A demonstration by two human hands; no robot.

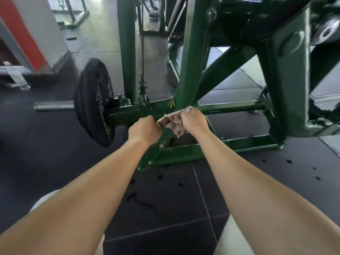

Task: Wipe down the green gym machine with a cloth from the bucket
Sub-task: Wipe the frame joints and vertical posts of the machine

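Observation:
The green gym machine (191,57) fills the upper half of the head view, its slanted post meeting the floor frame near the middle. A pale pinkish cloth (173,121) lies bunched against the base of that post. My right hand (193,120) grips the cloth's right part with curled fingers. My left hand (145,130) pinches the cloth's left edge. Both forearms reach forward from the bottom corners. No bucket is visible.
A black weight plate (95,102) hangs on a steel sleeve (53,106) at the left of the machine. Dark wet spots (160,177) dot the black rubber floor tiles. A red and grey pillar (36,34) stands at the far left.

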